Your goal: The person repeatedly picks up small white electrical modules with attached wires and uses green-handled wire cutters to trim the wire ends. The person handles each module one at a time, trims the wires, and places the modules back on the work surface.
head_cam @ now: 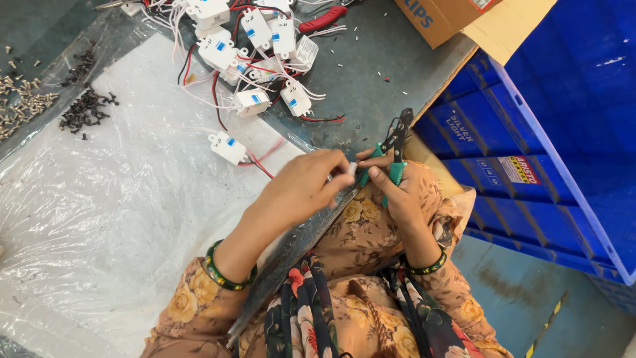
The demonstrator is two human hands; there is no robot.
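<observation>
My right hand (397, 192) grips a pair of small pliers (395, 142) with green handles and black jaws that point up and away from me. My left hand (306, 185) is closed, pinching a thin white wire end (350, 170) right beside the pliers' handles. A red and white wire runs from that hand back to a small white plastic module (227, 147) lying on the clear plastic sheet (119, 199). Both hands meet over the table's near edge, above my floral-patterned lap.
A heap of several white modules with red and white leads (258, 46) lies at the back of the grey table (371, 79). Dark screws (83, 113) and silver screws (23, 106) sit at left. A red-handled tool (322, 18), a cardboard box (450, 16) and blue crates (530, 132) stand to the right.
</observation>
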